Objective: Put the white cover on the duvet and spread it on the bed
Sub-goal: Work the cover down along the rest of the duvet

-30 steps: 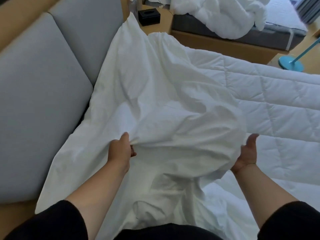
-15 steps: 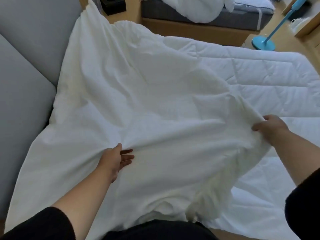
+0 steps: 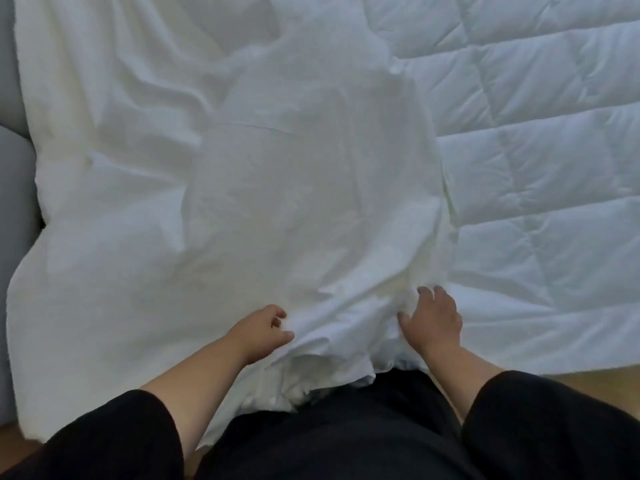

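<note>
Here, the left hand (image 3: 260,330) pinches the cover (image 3: 242,174) and the right hand (image 3: 431,323), fingers spread, presses it, likely finding its opening over the duvet (image 3: 540,150).

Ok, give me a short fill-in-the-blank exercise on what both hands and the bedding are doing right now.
1. The left hand grips a fold of the white ____.
2. The right hand rests on the cover with its fingers ____.
3. The quilted duvet lies bare on the person's ____ side.

Missing words: cover; spread; right
</note>
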Available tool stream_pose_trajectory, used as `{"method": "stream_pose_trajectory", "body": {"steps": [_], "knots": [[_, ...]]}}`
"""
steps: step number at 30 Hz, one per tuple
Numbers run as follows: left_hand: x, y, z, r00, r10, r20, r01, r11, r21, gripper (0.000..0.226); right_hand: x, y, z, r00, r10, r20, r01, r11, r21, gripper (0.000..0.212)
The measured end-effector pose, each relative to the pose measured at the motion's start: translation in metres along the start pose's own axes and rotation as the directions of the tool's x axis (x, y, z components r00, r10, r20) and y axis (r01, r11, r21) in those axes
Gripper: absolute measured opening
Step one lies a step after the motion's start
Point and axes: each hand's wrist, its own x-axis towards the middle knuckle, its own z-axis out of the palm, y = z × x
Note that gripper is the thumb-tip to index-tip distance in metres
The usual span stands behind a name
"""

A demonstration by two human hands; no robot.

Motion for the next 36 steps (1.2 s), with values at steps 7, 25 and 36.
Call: {"method": "stream_pose_trajectory", "body": {"steps": [7,25,36], "knots": [[0.029,-0.047,0.059,0.991,-0.13,0.029,0.1,0.871,0.481,0.131,-0.036,0.015,0.068,0.938,0.343,0.046,-0.264,0.621,0.738,0.096],[0.056,-0.069,0.06,0.987,0.055,-0.154,-0.043,0.996,0.083,0.093,-0.021,-0.001,0.104,0.893,0.065,0.446,-0.411,-0.289,0.865,0.062],[-0.054,-0.12,0.048,0.964,0.248,-0.093,-0.173,0.856,0.486,0.118,-0.039,-0.066,-0.105,0.959,0.283,-0.015,0.036,-0.069,0.997,0.027]]}}
